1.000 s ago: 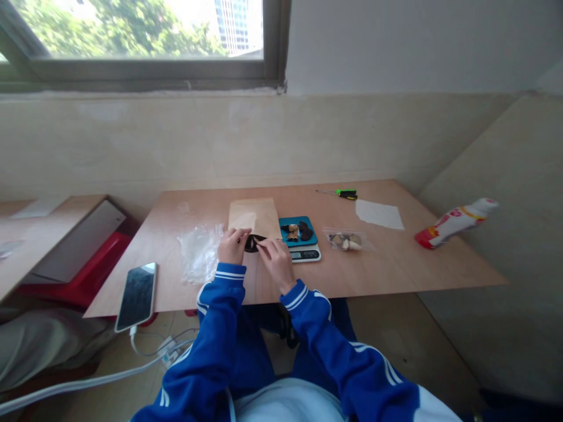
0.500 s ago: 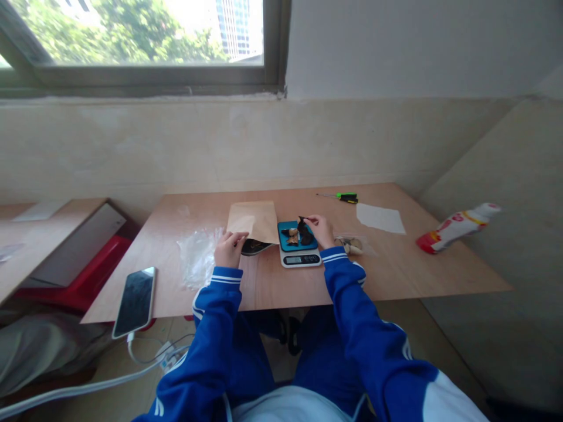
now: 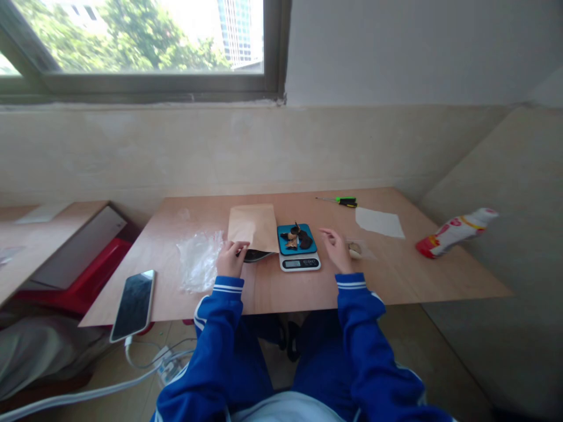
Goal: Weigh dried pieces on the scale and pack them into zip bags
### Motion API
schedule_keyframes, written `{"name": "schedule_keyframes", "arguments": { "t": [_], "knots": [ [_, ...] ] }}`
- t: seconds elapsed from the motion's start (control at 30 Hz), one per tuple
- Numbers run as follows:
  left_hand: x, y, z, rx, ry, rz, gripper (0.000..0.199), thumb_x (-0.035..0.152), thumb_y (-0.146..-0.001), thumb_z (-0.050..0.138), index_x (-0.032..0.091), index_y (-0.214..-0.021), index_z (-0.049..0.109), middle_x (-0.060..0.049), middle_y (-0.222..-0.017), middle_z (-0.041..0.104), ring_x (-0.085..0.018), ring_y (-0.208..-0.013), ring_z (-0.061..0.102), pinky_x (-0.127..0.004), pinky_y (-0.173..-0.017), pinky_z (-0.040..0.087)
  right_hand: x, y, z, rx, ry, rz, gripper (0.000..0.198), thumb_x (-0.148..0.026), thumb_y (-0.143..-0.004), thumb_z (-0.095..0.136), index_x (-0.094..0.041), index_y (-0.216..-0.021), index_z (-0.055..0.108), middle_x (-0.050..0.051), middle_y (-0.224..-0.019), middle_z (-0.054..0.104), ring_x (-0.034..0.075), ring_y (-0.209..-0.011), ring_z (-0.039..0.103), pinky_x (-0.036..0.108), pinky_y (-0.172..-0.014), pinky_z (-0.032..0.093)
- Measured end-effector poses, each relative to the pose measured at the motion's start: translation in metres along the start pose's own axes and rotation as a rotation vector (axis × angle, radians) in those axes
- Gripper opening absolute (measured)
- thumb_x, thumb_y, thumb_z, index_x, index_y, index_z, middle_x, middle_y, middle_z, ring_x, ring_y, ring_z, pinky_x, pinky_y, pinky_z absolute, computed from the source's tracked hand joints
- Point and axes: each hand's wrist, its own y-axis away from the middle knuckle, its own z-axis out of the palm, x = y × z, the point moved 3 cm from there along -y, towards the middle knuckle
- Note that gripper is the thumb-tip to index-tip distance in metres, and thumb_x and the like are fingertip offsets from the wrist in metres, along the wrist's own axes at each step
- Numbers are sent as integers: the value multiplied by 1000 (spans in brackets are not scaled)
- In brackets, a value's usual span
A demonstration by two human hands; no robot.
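My left hand (image 3: 231,258) pinches the near edge of a brown paper bag (image 3: 251,225) lying on the table. Something dark shows at the bag's mouth (image 3: 257,256). To its right stands a small kitchen scale (image 3: 285,254) with a blue platform and a white front with a display. Dark, curled dried pieces, which look like dried fungus (image 3: 305,240), are heaped on the platform with a few tan ones. My right hand (image 3: 336,251) is just right of the scale, fingers a little apart and nothing visible in them. Beside it lies a clear bag (image 3: 354,251) with pale pieces, partly hidden.
A crumpled clear plastic bag (image 3: 200,264) lies on the left. A phone (image 3: 134,305) with a cable overhangs the table's front left corner. Farther back are a screwdriver (image 3: 345,201) and white paper (image 3: 379,223). A red and white bottle (image 3: 455,234) stands at the right.
My right hand has let go of the dark dried piece on the scale and drawn back to the right. The left hand stays at the paper bag.
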Motion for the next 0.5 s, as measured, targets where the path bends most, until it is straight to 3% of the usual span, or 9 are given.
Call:
{"name": "schedule_keyframes", "arguments": {
  "t": [0.1,0.17,0.23,0.37,0.43,0.5],
  "knots": [
    [-3,7,3,-2,13,-14,15,26,-83,58,22,-89,71,-2,-79,62,-15,-71,62,-29,-70,51,-7,48,-19,108,-58,61,34,-33,-91,37,-14,-97,64,14,-99,68,23,-92,63,39,-80,51],
    [-3,11,5,-5,26,-18,14,27,-83,59,22,-89,71,-2,-78,62,-15,-71,62,-29,-70,51,-17,76,-21,124,-186,156,27,-34,-89,46,-16,-93,65,12,-96,69,24,-89,63,38,-77,52],
    [-3,13,8,-9,42,-18,14,28,-83,59,23,-89,71,-2,-79,62,-15,-73,63,-29,-71,52,-38,92,-11,16,-296,144,23,-31,-89,49,-17,-90,66,9,-92,69,22,-87,64,37,-79,52],
    [-1,16,11,-11,67,-16,15,28,-84,59,25,-93,71,-2,-79,62,-16,-76,63,-29,-72,52,-98,96,34,-334,-424,-103,30,-17,-92,40,-21,-104,67,7,-105,67,19,-103,61,36,-92,50],
    [1,17,11,-9,72,-16,16,27,-83,59,25,-94,71,-2,-79,62,-16,-75,63,-29,-71,52,-123,94,63,-486,-373,-225,38,-10,-90,36,-21,-115,63,8,-120,63,17,-115,56,37,-101,45],
    [1,17,9,-4,75,-16,16,26,-83,60,25,-94,71,-1,-79,62,-15,-74,63,-28,-70,52,-137,92,92,-592,-159,-309,44,-5,-87,36,-17,-124,58,10,-131,56,18,-124,50,36,-106,41]
  ]
}}
